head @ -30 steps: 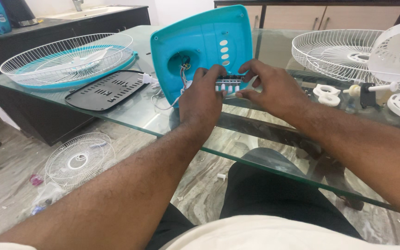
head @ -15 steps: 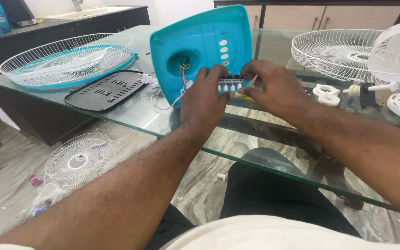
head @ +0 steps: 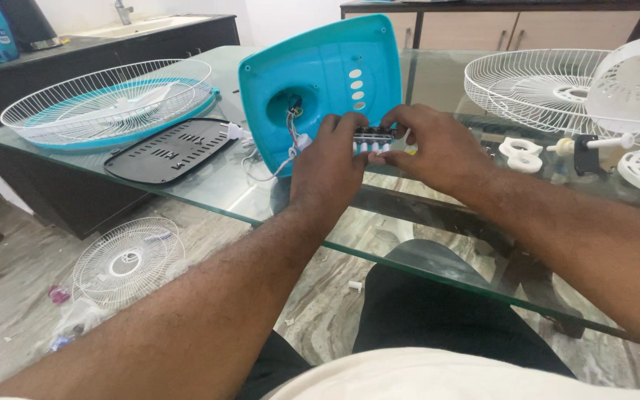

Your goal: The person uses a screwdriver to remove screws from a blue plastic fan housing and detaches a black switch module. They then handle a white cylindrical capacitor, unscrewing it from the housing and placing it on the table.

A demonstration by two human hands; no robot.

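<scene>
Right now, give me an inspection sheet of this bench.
Surface: glass table, parts spread over it.
Job's things: switch block with white buttons, held by both hands before the teal fan base.
Clutter: black vented plate; wire grilles left and right; white nut.
Hands: left hand and right hand pinch the block.
Cables: white wires from the base's hole.
Surroundings: small grille on the floor; dark counter behind.
</scene>
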